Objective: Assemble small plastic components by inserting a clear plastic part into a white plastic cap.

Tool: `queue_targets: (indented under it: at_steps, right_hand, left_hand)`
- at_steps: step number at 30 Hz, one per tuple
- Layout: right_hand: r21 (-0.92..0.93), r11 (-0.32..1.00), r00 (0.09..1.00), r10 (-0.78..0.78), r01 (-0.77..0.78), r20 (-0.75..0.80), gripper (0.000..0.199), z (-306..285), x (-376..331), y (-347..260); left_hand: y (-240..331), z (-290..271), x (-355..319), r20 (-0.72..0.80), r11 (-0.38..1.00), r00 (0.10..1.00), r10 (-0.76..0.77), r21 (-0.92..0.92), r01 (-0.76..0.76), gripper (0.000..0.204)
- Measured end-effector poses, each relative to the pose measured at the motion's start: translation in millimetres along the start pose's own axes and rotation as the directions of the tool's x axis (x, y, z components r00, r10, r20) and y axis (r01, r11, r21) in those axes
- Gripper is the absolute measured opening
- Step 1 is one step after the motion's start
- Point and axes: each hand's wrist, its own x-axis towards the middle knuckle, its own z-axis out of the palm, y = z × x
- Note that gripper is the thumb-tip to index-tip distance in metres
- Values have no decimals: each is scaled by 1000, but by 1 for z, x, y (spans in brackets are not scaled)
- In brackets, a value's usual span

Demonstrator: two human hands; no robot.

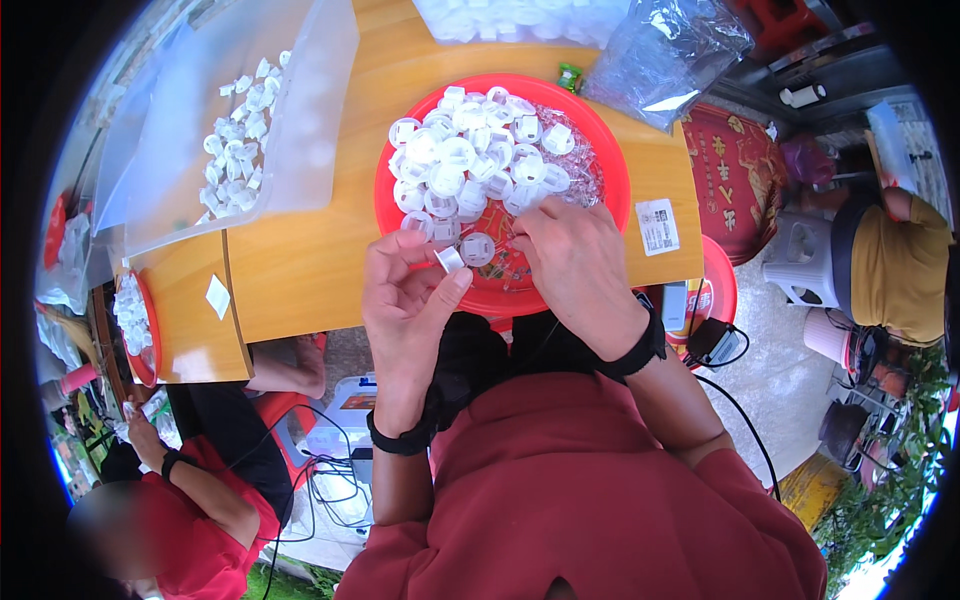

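My left hand (405, 300) is closed in a pinch on a small white plastic part (449, 260), held over the near edge of a red basin (619, 150). White round plastic pieces (455, 153) are heaped in the basin's left and middle. Small clear plastic pieces (585, 170) lie along its right side and toward the front. My right hand (580, 262) reaches into the front right of the basin, with its thumb and forefinger close together. What those fingertips hold, if anything, is too small to tell. A round white piece (477, 249) sits between my hands.
A translucent bin (315, 110) with more white pieces lies at the left. Behind the basin stands another filled bin (520, 22), beside a clear plastic bag (665, 60). A co-worker in red (215, 520) sits at lower left near a smaller red basin (150, 330). Cables (330, 500) trail below.
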Motion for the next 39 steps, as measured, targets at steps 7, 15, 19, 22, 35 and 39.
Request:
queue_targets:
  at_steps: [7, 15, 19, 22, 35, 39]
  right_hand:
    - [-119, 992, 998, 39, -33, 49, 5, 5, 5, -5]
    - [247, 962, 993, 117, -117, 15, 12, -14, -2, -9]
    - [308, 950, 989, 100, -61, -110, 18, -24, -7, -21]
    - [272, 962, 983, 34, 17, -182, 20, -23, -9, -24]
    - [211, 893, 898, -331, 398, -290, 27, -16, -25, -7]
    - [186, 889, 880, -347, 419, -325, 26, -16, -23, -7]
  left_hand:
    - [-6, -13, -2, 102, 994, 989, -109, -4, 110, 36]
    - [-2, 3, -7, 87, 995, 991, -97, 38, 94, 10]
    - [-1, 12, -5, 54, 979, 998, -45, 202, 33, 4]
    - [0, 18, -6, 60, 994, 996, -59, 96, 53, 5]
    - [6, 15, -3, 151, 944, 954, -260, -170, 284, 12]
    - [6, 17, -3, 199, 912, 936, -291, -237, 334, 16]
